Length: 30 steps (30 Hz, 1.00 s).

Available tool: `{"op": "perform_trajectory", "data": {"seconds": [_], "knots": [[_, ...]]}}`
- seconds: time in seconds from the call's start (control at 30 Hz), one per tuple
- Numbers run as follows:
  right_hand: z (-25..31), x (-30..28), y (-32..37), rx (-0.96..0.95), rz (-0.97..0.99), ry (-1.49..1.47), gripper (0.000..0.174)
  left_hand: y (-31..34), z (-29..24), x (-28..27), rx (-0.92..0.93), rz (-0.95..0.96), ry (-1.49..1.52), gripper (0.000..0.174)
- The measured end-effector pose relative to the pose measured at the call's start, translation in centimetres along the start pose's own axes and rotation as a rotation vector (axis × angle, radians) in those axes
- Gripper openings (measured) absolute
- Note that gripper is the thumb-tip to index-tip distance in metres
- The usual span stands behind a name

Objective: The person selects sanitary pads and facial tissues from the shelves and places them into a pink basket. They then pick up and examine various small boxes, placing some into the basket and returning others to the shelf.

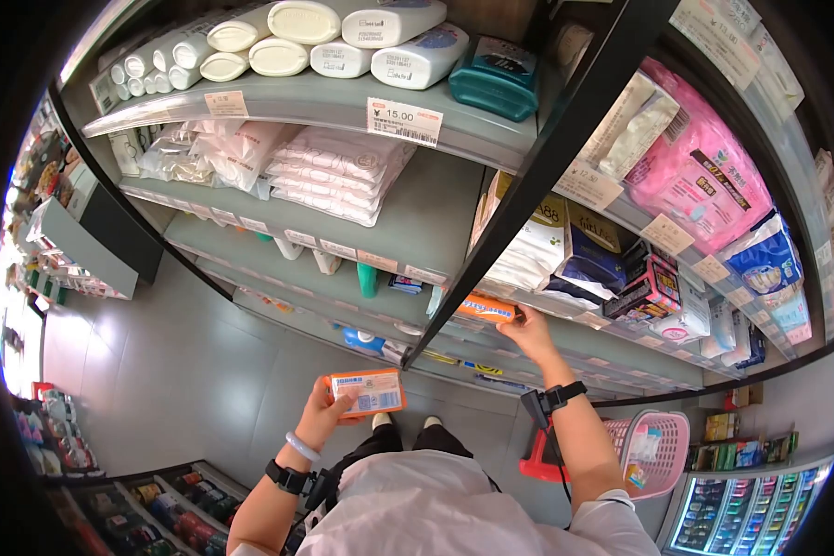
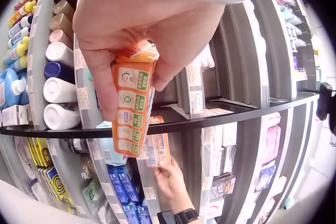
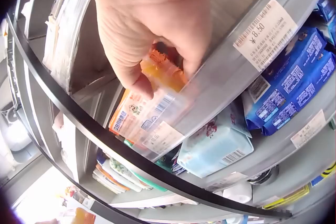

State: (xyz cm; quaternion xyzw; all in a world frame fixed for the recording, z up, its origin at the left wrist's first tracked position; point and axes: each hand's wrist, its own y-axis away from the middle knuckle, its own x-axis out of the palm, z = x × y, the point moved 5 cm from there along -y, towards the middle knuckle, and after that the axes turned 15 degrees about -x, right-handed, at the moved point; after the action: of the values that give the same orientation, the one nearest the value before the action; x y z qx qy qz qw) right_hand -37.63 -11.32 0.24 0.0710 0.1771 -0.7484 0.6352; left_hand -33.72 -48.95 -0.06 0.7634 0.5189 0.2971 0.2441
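My left hand (image 1: 317,415) grips an orange packet (image 1: 374,391) with a white printed label, held out over the floor in front of the shelves. In the left wrist view its narrow orange side (image 2: 130,111) shows a row of small printed panels. My right hand (image 1: 531,335) pinches a similar orange packet (image 1: 485,308) at the shelf edge, beside the black post. From the right wrist, thumb and fingers hold the crimped orange end of that packet (image 3: 149,111), which overlaps a price label on the shelf front.
A black post (image 1: 528,185) divides the shelf bays. White padded packs (image 1: 329,171) lie on the left shelf, with bottles (image 1: 306,20) above. Boxes (image 1: 593,246) and a pink pack (image 1: 700,176) fill the right bay. A pink basket (image 1: 672,463) stands behind my right arm.
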Motion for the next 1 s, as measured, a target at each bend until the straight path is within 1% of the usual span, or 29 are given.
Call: {"op": "perform_trajectory", "data": {"seconds": [0.07,0.1,0.17,0.2,0.27,0.3,0.37,0.4,0.47,0.5,0.57,0.6,0.67,0.7,0.77,1.0], "knots": [[-0.2,-0.1,0.2,-0.034,-0.085,0.001,0.050,-0.2,-0.1,-0.1,-0.004,0.006,-0.018,0.035],[0.4,-0.1,0.3,-0.030,-0.089,0.001,0.050,-0.3,-0.1,-0.1,-0.007,0.014,-0.025,0.035],[3.8,-0.3,0.0,-0.161,-0.018,0.410,0.052,-0.5,-0.1,-0.2,-0.011,0.026,-0.036,0.035],[4.2,-0.3,-0.2,-0.158,-0.022,0.411,0.052,-0.6,0.0,-0.2,-0.004,0.030,-0.033,0.035],[5.2,0.3,-0.8,-0.246,0.142,0.716,0.051,-0.7,0.0,-0.3,0.001,0.038,-0.033,0.035],[5.6,0.2,-1.2,-0.242,0.138,0.717,0.051,-0.7,-0.1,-0.4,0.001,0.031,-0.034,0.035],[5.0,0.8,-1.8,-0.064,0.337,0.800,0.048,-0.7,-0.3,-0.6,0.003,0.029,-0.040,0.035],[5.0,1.0,-2.1,-0.060,0.330,0.800,0.048,-0.7,-0.5,-0.7,0.006,0.029,-0.041,0.034],[4.7,1.2,-2.3,-0.037,0.385,0.778,0.049,-0.6,-0.9,-0.7,0.010,0.046,-0.055,0.033],[4.7,0.9,-2.6,-0.023,0.365,0.786,0.049,-0.6,-1.0,-0.8,0.011,0.031,-0.049,0.032],[4.3,1.0,-3.1,-0.021,0.432,0.694,0.053,-0.6,-1.2,-0.6,0.009,0.040,-0.066,0.031],[2.7,0.8,-3.5,-0.004,0.408,0.695,0.053,-0.7,-1.2,-0.7,0.000,0.031,-0.063,0.031],[-1.2,0.4,-4.3,0.067,0.322,0.589,0.059,-0.8,-1.2,-0.8,-0.007,0.010,-0.070,0.032],[-0.9,0.0,-4.5,0.074,0.306,0.581,0.059,-0.9,-1.3,-0.7,-0.009,0.013,-0.089,0.032],[1.2,-0.6,-5.1,-0.156,0.114,0.660,0.062,-0.8,-1.5,-0.8,-0.024,-0.001,-0.151,0.033],[1.6,-0.4,-5.4,-0.209,0.078,0.667,0.062,-1.2,-2.7,0.1,-0.047,0.020,-0.158,0.036]]}}
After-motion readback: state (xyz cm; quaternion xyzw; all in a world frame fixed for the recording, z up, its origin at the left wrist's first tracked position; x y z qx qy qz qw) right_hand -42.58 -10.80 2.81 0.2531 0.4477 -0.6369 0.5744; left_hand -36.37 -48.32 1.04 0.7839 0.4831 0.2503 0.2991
